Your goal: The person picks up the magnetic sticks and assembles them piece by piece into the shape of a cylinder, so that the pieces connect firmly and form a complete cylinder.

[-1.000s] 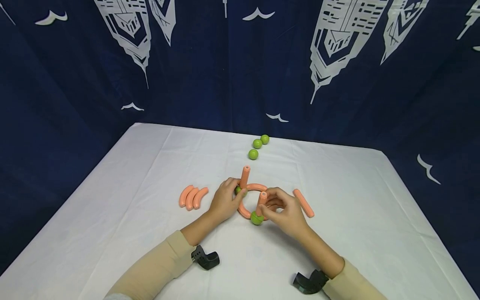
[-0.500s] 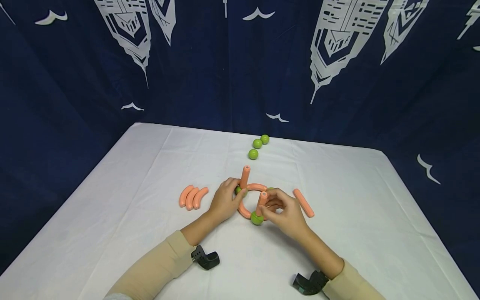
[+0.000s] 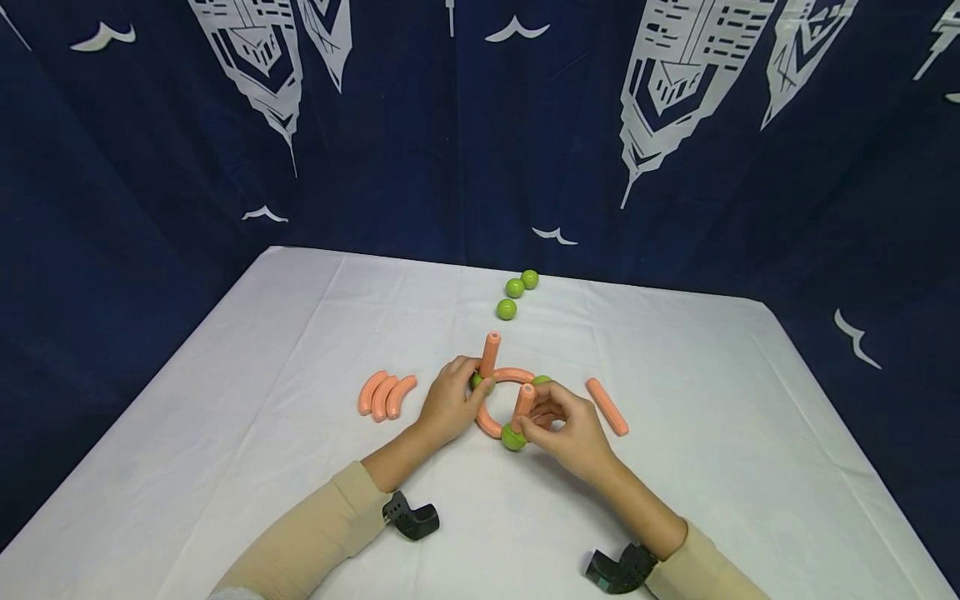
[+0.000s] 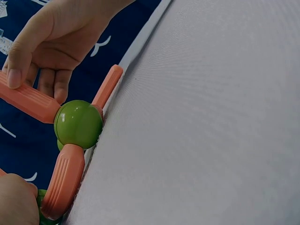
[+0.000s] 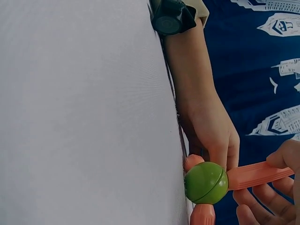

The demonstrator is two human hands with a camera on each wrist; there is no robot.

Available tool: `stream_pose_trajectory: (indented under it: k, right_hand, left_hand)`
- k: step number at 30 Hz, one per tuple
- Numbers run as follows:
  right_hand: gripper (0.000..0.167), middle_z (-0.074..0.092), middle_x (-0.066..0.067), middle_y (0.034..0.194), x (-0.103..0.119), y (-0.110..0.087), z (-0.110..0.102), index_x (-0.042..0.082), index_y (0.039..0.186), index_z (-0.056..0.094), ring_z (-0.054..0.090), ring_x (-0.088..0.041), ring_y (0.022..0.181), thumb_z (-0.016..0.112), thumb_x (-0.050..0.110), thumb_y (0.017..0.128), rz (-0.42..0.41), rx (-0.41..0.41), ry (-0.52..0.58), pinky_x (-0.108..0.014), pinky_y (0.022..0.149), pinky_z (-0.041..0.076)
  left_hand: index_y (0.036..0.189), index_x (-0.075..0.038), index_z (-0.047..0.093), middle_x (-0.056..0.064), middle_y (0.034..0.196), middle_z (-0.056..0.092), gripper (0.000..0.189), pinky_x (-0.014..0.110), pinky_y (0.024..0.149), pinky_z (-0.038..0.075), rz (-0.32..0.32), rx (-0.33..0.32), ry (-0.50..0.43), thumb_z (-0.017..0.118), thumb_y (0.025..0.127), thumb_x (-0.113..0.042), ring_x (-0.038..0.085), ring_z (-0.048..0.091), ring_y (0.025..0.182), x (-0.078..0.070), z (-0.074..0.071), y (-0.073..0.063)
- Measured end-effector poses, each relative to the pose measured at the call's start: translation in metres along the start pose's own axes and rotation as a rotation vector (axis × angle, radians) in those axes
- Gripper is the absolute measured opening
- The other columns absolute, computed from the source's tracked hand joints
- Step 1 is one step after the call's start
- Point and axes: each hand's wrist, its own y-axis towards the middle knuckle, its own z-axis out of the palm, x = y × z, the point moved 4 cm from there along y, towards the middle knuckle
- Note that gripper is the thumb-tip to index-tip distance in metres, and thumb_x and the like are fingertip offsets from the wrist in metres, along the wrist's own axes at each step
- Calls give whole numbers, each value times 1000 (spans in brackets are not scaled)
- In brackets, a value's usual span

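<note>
Several curved orange sticks and green balls are joined in a ring lying on the table. My left hand [image 3: 452,393] holds the ring at its left green ball [image 3: 476,381], from which a straight orange stick [image 3: 490,353] stands up. With thumb and fingers, my right hand [image 3: 573,427] pinches a second upright orange stick [image 3: 523,405], set in the front green ball [image 3: 513,437]. The left wrist view shows this ball [image 4: 78,124] with a curved stick [image 4: 64,180] running to the left hand [image 4: 16,201]. A third ball [image 3: 542,380] is partly covered by the right hand.
Several curved orange sticks [image 3: 386,395] lie side by side at the left. One straight orange stick [image 3: 607,407] lies right of the right hand. Three loose green balls [image 3: 507,309] sit at the back of the white-covered table [image 3: 675,375], before a blue curtain [image 3: 465,125].
The right hand's fingers and wrist have shifted slightly on the upright stick, and more of the ring's back right ball shows. The left hand stays in place.
</note>
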Motion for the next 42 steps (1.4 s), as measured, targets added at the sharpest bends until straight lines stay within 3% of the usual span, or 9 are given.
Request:
stream_pose_trajectory:
  k: [9, 16, 23, 30, 35, 42]
  right_hand:
    - [25, 66, -15, 85, -2, 0, 1, -6, 98, 62, 64, -15, 73, 70, -15, 77, -8, 3, -2, -30, 63, 56]
    - [31, 67, -9, 89, -37, -5, 2, 0, 102, 63, 65, -20, 75, 73, -13, 75, -17, 35, -2, -34, 65, 56]
    - [37, 68, -2, 95, -49, -6, -9, 7, 108, 64, 65, -23, 83, 65, -12, 76, -7, 100, -40, -37, 71, 53]
    - [22, 69, -9, 98, -59, -1, -20, 1, 102, 66, 64, -23, 91, 65, -8, 82, 64, 1, -134, -42, 77, 53]
    - [22, 67, -7, 100, -70, 2, -23, 1, 101, 68, 61, -25, 97, 67, -9, 81, 82, -74, -204, -45, 79, 51]
    - [28, 65, -12, 110, -82, 8, -21, -1, 108, 67, 59, -29, 108, 68, -6, 81, 98, -67, -219, -48, 85, 50]
  left_hand:
    - [115, 0, 63, 11, 108, 62, 26, 44, 87, 46, 2, 1, 1, 61, 97, -19, 27, 57, 100, 0, 0, 0]
    - [114, 0, 62, 11, 107, 62, 26, 44, 86, 46, 3, 0, 8, 61, 97, -19, 27, 57, 99, 0, 1, 0]
    - [114, -1, 62, 11, 107, 61, 25, 44, 86, 46, 4, -4, 6, 61, 97, -19, 27, 56, 99, -1, 1, 0]
    - [114, -1, 62, 11, 106, 61, 25, 43, 85, 46, -5, -1, -2, 62, 96, -18, 26, 56, 98, -1, 0, -1]
    - [114, -1, 62, 12, 109, 60, 25, 45, 89, 46, -11, -2, 1, 62, 96, -19, 28, 56, 102, -1, 0, -2]
    - [121, -1, 60, 13, 114, 57, 34, 43, 88, 46, -42, -39, 24, 62, 95, -23, 29, 55, 103, -4, -3, -3]
